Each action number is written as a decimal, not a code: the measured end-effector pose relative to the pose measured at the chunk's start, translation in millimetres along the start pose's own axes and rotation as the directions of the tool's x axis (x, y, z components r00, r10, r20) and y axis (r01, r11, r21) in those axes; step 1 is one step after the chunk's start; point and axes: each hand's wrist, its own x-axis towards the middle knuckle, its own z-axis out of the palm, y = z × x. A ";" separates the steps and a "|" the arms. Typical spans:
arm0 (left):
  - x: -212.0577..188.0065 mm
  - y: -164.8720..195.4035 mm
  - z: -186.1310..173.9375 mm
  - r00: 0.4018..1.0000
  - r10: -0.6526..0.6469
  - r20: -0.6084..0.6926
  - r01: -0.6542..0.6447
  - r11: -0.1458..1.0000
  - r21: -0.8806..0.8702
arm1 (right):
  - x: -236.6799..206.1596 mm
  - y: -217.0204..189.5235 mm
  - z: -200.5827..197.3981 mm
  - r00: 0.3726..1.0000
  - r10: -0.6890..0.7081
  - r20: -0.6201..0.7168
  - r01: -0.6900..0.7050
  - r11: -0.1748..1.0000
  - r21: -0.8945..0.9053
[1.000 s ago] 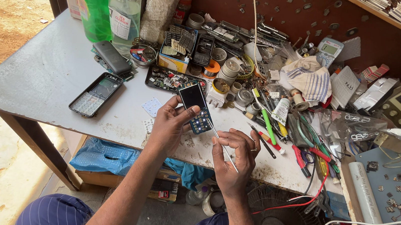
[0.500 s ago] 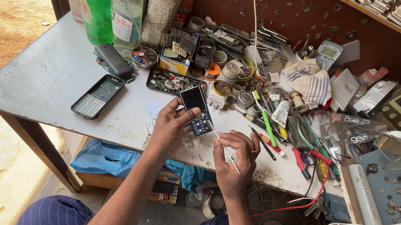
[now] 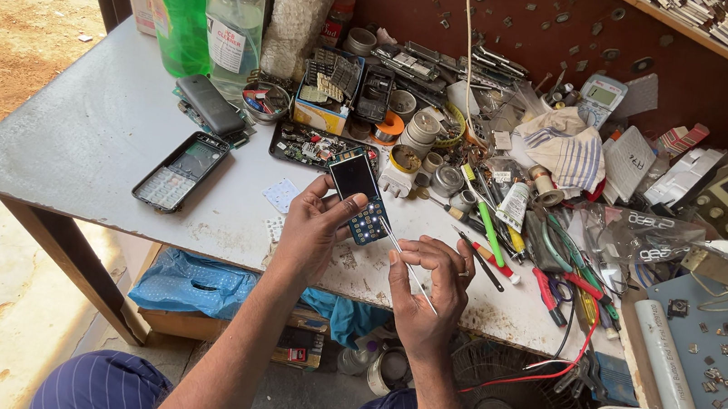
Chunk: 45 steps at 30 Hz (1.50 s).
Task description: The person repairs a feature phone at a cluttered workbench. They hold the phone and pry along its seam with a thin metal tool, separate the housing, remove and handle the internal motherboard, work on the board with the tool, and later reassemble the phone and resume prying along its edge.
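**Keypad phone under the probe**

Phone (image 3: 360, 195) sits tilted in left hand (image 3: 311, 230), held just above the worktop (image 3: 89, 132), fingers wrapped round its lower half, screen dark. Right hand (image 3: 428, 285) pinches a thin metal tool (image 3: 407, 264), tip at the phone's bottom edge near the keys. Looks like prying/probing at the casing seam; next move prob. needs a steady tip w/ light pressure so it doesn't slip.

Grey worktop is scuffed, crowded at the back: green bottle (image 3: 178, 5), clear bottle (image 3: 233, 21), second handset (image 3: 182, 170) lying flat, pliers, solder reels, cloth. Brown wall behind, dirt ground to the left.
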 end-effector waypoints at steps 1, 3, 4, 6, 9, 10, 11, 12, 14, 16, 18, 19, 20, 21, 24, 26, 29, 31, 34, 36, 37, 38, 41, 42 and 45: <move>0.5 0.1 0.1 1.000 0.002 0.002 -0.002 1.000 0.001 | 0.5 -0.2 -0.1 1.000 0.001 0.001 -0.001 1.000 0.004; 0.5 -0.7 -0.2 1.000 0.003 0.002 -0.004 1.000 0.006 | 0.2 -0.7 -0.9 1.000 0.005 0.001 -0.005 1.000 0.009; 0.7 -1.0 -0.4 1.000 0.004 0.003 -0.004 1.000 0.010 | 0.2 -0.8 -1.0 1.000 0.007 -0.001 -0.007 1.000 0.011; 1.1 -1.5 -0.5 1.000 0.006 0.005 -0.006 1.000 0.013 | 0.9 -0.9 -1.2 1.000 0.005 -0.004 -0.005 1.000 0.013; -0.1 -2.5 -1.3 1.000 0.005 0.000 -0.005 1.000 0.017 | -1.2 -1.1 -1.3 1.000 0.000 -0.003 0.000 1.000 0.017; -0.3 -2.7 -1.3 1.000 0.001 -0.005 -0.001 1.000 0.023 | -1.5 -1.1 -1.4 1.000 -0.001 -0.006 0.001 1.000 0.016; -0.3 -2.7 -1.1 1.000 -0.003 -0.010 0.003 1.000 0.029 | -1.5 -1.0 -1.4 1.000 -0.001 -0.009 0.002 1.000 0.015; -0.6 -2.7 -1.0 1.000 0.000 -0.007 0.000 1.000 0.028 | -2.2 -1.2 -1.9 1.000 -0.007 -0.008 0.007 0.999 0.035; -0.4 -2.4 -0.1 1.000 0.008 0.002 -0.008 1.000 0.027 | -3.0 -1.6 -3.8 1.000 -0.020 -0.010 0.020 0.997 0.073; -0.5 -2.1 0.5 1.000 0.001 -0.009 -0.001 1.000 0.030 | -3.0 -1.6 -4.7 0.997 -0.059 0.042 0.057 0.997 0.045; -0.2 -1.5 0.8 1.000 -0.001 -0.010 0.001 1.000 0.021 | -2.8 -1.9 -4.8 0.994 -0.081 0.076 0.079 0.996 0.028; -0.4 -1.5 0.5 1.000 0.000 -0.005 0.000 1.000 0.010 | -3.0 -2.0 -4.4 0.993 -0.083 0.083 0.081 0.996 0.025; -0.1 -1.2 0.5 1.000 0.002 0.000 -0.002 1.000 0.000 | -2.6 -2.0 -4.3 0.992 -0.086 0.089 0.084 0.996 0.022; -0.3 -1.3 0.5 1.000 0.001 -0.002 -0.001 1.000 0.004 | -2.8 -2.3 -4.5 0.992 -0.088 0.094 0.086 0.996 0.023; -0.5 -1.2 0.1 1.000 0.005 -0.004 -0.005 1.000 0.006 | -2.0 -2.7 -3.9 0.990 -0.098 0.104 0.096 0.995 0.029; -0.5 -1.5 -0.1 1.000 0.006 0.002 -0.006 1.000 -0.004 | -1.6 -2.6 -3.7 0.989 -0.101 0.106 0.098 0.995 0.032; -0.2 -1.7 -0.5 1.000 0.005 0.001 -0.005 1.000 -0.009 | -1.4 -2.3 -3.6 0.988 -0.105 0.112 0.103 0.994 0.021; 0.1 -1.9 -0.6 1.000 0.003 0.001 -0.003 1.000 -0.004 | -1.2 -2.1 -3.5 0.988 -0.104 0.114 0.103 0.995 0.015; 0.3 -2.5 -0.8 1.000 0.005 0.003 -0.005 1.000 0.000 | -1.3 -2.5 -3.4 0.988 -0.103 0.116 0.102 0.995 0.014; 0.4 -2.9 -1.0 1.000 0.008 0.006 -0.008 1.000 -0.001 | -1.4 -2.8 -3.6 0.988 -0.101 0.116 0.100 0.995 0.016; 0.3 -3.3 -1.0 1.000 0.010 0.008 -0.010 1.000 -0.002 | -1.4 -2.9 -3.8 0.988 -0.100 0.116 0.099 0.995 0.018; 0.3 -3.5 -1.1 1.000 0.012 0.009 -0.012 1.000 -0.002 | -1.3 -3.1 -3.9 0.988 -0.100 0.116 0.098 0.995 0.019; 0.7 -3.8 -1.1 1.000 0.015 0.016 -0.015 1.000 -0.014 | -0.7 -3.5 -3.7 0.989 -0.097 0.115 0.095 0.995 0.016; 0.7 -3.9 -1.2 1.000 0.013 0.012 -0.013 1.000 -0.012 | -0.8 -3.5 -3.6 0.988 -0.098 0.117 0.096 0.995 0.016; 1.7 -2.0 -1.3 1.000 0.009 0.004 -0.009 1.000 -0.007 | 0.2 -3.8 -2.8 0.987 -0.106 0.118 0.105 0.994 0.016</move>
